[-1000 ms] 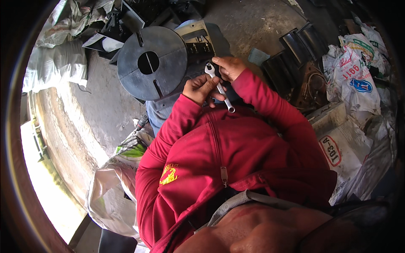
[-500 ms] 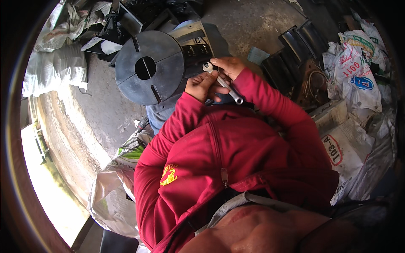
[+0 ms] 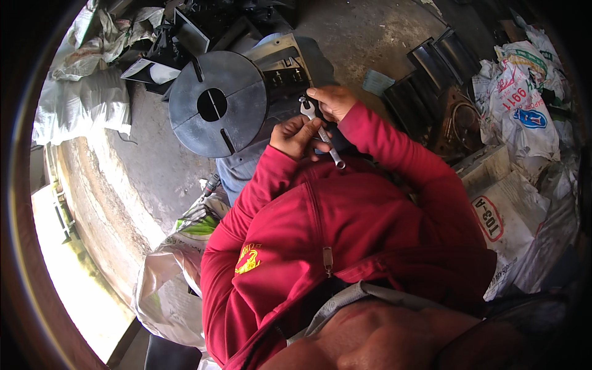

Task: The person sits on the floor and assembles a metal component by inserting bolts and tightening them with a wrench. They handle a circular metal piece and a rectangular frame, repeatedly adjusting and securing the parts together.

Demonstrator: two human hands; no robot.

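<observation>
My left hand (image 3: 295, 138) is closed around the middle of a silver combination wrench (image 3: 322, 134), thumb laid along its shank. The wrench's open jaw points away from me, and its ring end hangs near my jacket. Just past the jaw sits a small metal piece (image 3: 302, 98), too small to name. Beside it my right hand (image 3: 334, 102) has thumb and fingers drawn together; what they pinch is partly hidden. Beyond my hands lies a beige metal frame (image 3: 296, 46) with dark fittings (image 3: 285, 76). A round grey slotted disc (image 3: 243, 114) is left of my left hand.
Black metal parts (image 3: 191, 34) are piled at the far left, and black channel-shaped pieces (image 3: 425, 68) stand at the right. White plastic sacks (image 3: 521, 102) crowd the right side. Another sack (image 3: 166, 290) lies at the lower left, near a power-tool-like object (image 3: 211, 183).
The wrench has swung: its ring end moved left and toward me, and its jaw shifted slightly right and nearer. The small metal piece now shows beyond the jaw. Both hands stay close together.
</observation>
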